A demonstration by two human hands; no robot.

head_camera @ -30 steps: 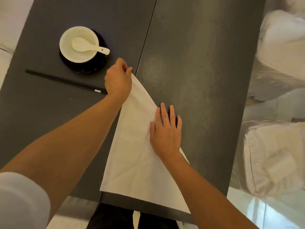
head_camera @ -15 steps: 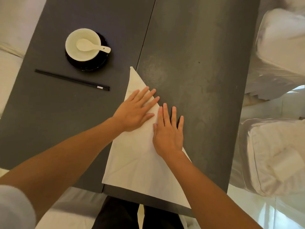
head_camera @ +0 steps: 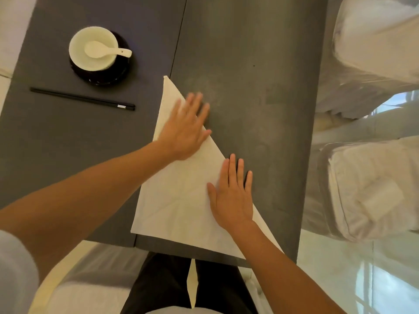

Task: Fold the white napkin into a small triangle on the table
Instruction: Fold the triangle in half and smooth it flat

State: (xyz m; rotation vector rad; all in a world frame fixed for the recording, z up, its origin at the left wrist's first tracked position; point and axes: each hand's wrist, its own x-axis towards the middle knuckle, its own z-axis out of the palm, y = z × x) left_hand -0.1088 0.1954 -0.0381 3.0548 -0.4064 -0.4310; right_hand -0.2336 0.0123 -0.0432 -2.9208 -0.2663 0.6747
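dark table, white triangle under two flat hands

fingers point(head_camera: 199, 103) of the left hand point(head_camera: 184, 130) lie straight and a little spread, blurred. their tips reach past the long slanted right edge of the white napkin point(head_camera: 179, 200) onto bare table point(head_camera: 249, 87), and the palm rests on the cloth's far half. the right hand point(head_camera: 231, 196) lies flat too, its fingers point(head_camera: 232, 168) straight and nearly together, tips just over the same slanted edge, heel and thumb on the cloth. neither hand grips anything. the left hand is farther, the right nearer, with a bare strip of napkin between them.

the napkin lies flat as a tall triangle. its point is far, just left of the seam point(head_camera: 179, 37) that runs down the tabletop. its left edge runs nearly straight toward the near side, and its short base lies close along the table's near edge. faint creases cross the near half.

right of the slanted edge the tabletop is open as far as its right edge. left of the napkin a pair of black chopsticks point(head_camera: 81, 99) lies crosswise, one end near the cloth's left edge but not touching. beyond them a white bowl point(head_camera: 93, 47) with a white spoon point(head_camera: 106, 51) in it stands on a black saucer point(head_camera: 108, 75), well apart from the napkin.

both forearms reach in from the near side, the left with a pale sleeve point(head_camera: 15, 275) at the near left corner, the right crossing the napkin's near right corner. dark trousers point(head_camera: 158, 286) show below the table's near edge. off the right side stand pale covered chairs point(head_camera: 371, 189), blurred.
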